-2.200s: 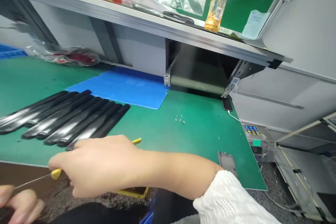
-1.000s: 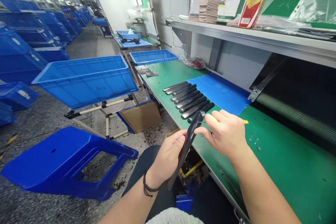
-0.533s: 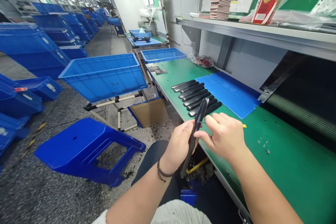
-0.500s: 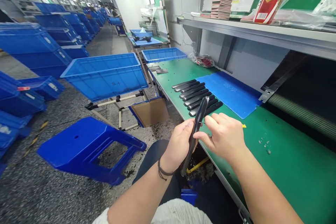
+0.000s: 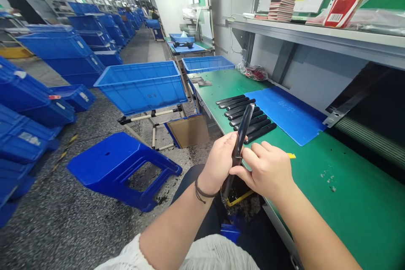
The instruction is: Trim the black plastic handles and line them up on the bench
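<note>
My left hand (image 5: 220, 162) is closed around a long, slim, glossy black plastic piece (image 5: 244, 126), held tilted with its upper end pointing away from me. My right hand (image 5: 265, 166) is closed on a utility knife, whose yellow handle end (image 5: 291, 156) sticks out behind the fist. Its thin blade (image 5: 239, 157) lies against the piece's edge near my left fingers, and my right thumb is pressed close to the piece. Just beyond my hands, several similar black pieces (image 5: 253, 124) lie side by side on the green table mat (image 5: 354, 202).
A blue sheet (image 5: 287, 114) lies behind the row. Small pale scraps (image 5: 329, 179) dot the mat. To the left stand a blue crate (image 5: 142, 88) on a pipe stand and a blue stool (image 5: 104, 160). A shelf (image 5: 300, 36) overhangs the table. A person (image 5: 22, 6) is far left.
The view has swung left. The blade now shows lower along the piece, nearer my left fingers. Both hands keep their hold.
</note>
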`<state>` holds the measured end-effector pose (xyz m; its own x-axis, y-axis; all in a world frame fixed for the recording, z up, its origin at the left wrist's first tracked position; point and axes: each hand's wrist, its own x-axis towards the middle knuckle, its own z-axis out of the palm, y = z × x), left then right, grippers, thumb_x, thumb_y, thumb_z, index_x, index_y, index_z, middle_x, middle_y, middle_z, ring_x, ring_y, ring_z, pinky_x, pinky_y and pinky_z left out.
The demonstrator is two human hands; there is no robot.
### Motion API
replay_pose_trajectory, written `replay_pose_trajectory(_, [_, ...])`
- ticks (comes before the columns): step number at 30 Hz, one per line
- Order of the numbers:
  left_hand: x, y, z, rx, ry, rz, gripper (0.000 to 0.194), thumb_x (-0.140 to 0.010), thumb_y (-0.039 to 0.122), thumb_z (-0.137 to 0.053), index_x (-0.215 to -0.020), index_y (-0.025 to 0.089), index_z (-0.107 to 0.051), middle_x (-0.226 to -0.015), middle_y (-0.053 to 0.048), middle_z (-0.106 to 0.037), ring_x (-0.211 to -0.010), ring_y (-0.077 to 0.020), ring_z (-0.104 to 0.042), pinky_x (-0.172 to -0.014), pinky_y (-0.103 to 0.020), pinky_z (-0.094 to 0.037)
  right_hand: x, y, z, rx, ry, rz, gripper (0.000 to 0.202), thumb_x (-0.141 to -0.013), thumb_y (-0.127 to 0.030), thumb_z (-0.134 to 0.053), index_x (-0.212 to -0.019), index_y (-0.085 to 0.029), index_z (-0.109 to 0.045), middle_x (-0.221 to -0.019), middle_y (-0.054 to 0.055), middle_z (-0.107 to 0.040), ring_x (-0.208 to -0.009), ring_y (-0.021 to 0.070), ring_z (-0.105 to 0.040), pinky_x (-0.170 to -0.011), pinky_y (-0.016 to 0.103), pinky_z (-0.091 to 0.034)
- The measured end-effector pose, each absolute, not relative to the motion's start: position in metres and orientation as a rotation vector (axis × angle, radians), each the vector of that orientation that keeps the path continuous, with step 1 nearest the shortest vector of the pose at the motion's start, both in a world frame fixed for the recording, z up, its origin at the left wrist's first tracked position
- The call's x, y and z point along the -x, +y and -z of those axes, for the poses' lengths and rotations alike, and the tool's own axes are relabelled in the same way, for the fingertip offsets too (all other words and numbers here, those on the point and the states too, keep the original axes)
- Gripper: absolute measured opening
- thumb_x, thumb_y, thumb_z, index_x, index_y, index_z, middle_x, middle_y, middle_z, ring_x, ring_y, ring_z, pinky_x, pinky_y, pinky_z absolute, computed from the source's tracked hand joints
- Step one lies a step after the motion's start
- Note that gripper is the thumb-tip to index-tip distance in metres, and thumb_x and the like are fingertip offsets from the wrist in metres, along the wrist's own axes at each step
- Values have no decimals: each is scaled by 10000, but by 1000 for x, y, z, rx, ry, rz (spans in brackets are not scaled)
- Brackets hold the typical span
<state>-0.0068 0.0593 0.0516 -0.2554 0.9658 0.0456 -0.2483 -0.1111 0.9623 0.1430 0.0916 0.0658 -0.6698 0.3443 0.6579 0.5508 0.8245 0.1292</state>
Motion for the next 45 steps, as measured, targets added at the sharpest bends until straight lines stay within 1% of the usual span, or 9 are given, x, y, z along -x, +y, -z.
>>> replay_pose_trajectory(10, [10, 65, -59, -781, 1016, -1649, 442, -960, 573, -631, -1003, 134, -663, -586, 47, -459, -477, -82, -369, -449, -196, -297, -135, 87, -56, 615, -2405, 380, 653, -1089, -657, -282, -730, -207, -592, -659, 25, -525, -639, 185, -357, -627, 346, -197])
replay_pose_trajectory(18, [22, 71, -71, -585, 910, -1775, 341, -1002, 509, -610, -995, 169, -616, -577, 85, -401, -377, -45, -274, -354, -165, -236, -123, 74, -50, 540, -2515, 197, 638, -1025, -740, -401, -705, -208, -547, -657, 9, -533, -623, 161, -362, -621, 339, -194])
replay_pose_trajectory(30, [41, 79, -57, -71, 886, -1850, 311, -1109, 362, -386, -934, 168, -554, -549, 98, -342, -354, -53, -234, -344, -185, -155, -117, 69, -32, 471, -2397, 490, 440, -1055, -462, -566, -696, -211, -519, -629, 0, -469, -640, 167, -355, -617, 351, -190])
replay_pose_trajectory(33, [55, 82, -53, 0, 878, -1895, 321, -1113, 350, -374, -923, 162, -551, -559, 95, -349, -357, -51, -233, -354, -194, -136, -118, 72, -36, 580, -2478, 321, 328, -1045, -467, -564, -859, -199, -600, -724, 11, -551, -679, 169, -462, -619, 327, -262])
replay_pose_trajectory(35, [65, 83, -51, 42, 874, -1914, 328, -1117, 344, -361, -915, 162, -546, -558, 97, -340, -355, -50, -227, -361, -197, -125, -123, 76, -41, 713, -2579, 254, 165, -1033, -324, -562, -1078, -184, -637, -834, 32, -613, -727, 175, -546, -606, 313, -292])
replay_pose_trajectory(36, [70, 82, -51, 56, 871, -1921, 330, -1118, 342, -356, -912, 163, -543, -558, 98, -334, -355, -50, -225, -365, -198, -123, -127, 79, -42, 766, -2648, 258, 199, -993, -208, -567, -1180, -199, -635, -856, 29, -622, -722, 170, -569, -582, 307, -284])
replay_pose_trajectory(38, [76, 82, -51, 67, 864, -1938, 329, -1119, 342, -355, -908, 167, -537, -559, 101, -322, -356, -48, -224, -371, -197, -124, -135, 85, -43, 862, -2801, 317, 579, -849, -16, -568, -1357, -293, -608, -804, -8, -598, -618, 144, -562, -516, 302, -221])
replay_pose_trajectory(41, [78, 80, -50, 77, 844, -1953, 326, -1117, 339, -353, -903, 169, -531, -560, 101, -314, -362, -49, -229, -378, -194, -127, -145, 91, -43, 1027, -2955, 330, 997, -723, 47, -599, -1583, -422, -412, -749, -54, -570, -451, 108, -489, -454, 294, -136])
replay_pose_trajectory(45, [69, 79, -49, 106, 805, -1939, 311, -1101, 344, -366, -890, 177, -522, -564, 96, -318, -371, -58, -232, -381, -196, -136, -139, 85, -46, 1003, -2731, -53, 821, -871, -149, -702, -1609, -287, -370, -947, 17, -711, -639, 166, -658, -505, 266, -350])
